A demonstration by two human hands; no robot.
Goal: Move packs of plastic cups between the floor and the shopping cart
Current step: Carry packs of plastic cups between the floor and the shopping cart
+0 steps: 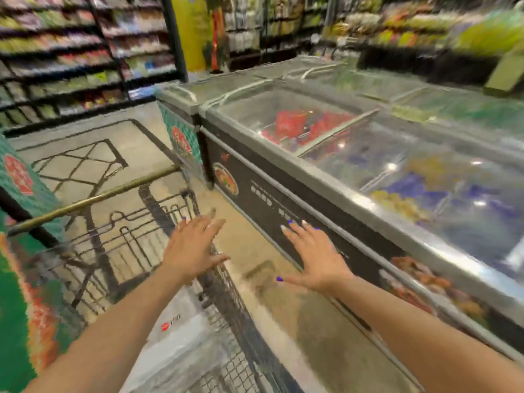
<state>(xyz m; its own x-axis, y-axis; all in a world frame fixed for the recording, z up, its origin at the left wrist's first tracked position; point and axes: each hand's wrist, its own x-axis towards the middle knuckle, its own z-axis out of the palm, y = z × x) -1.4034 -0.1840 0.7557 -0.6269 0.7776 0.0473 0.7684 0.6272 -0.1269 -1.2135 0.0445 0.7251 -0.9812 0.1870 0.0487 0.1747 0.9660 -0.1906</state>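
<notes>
Frame heavily blurred. I see both hands empty, fingers spread, palms down. Left hand (192, 248) hovers over the right rim of the dark wire-mesh shopping cart (226, 293). Right hand (317, 256) is out over the glossy beige floor (297, 321), between cart and the long black glass-topped chest freezer (283, 199). A clear plastic-wrapped white pack of cups (175, 341) lies inside the cart, under my left forearm. Blurred stocked shelves (71, 52) behind.

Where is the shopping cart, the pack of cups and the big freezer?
shopping cart (93, 198): head view, brass handle bar.
pack of cups (175, 333): head view, clear wrapper.
freezer (326, 131): head view, glass lid.
</notes>
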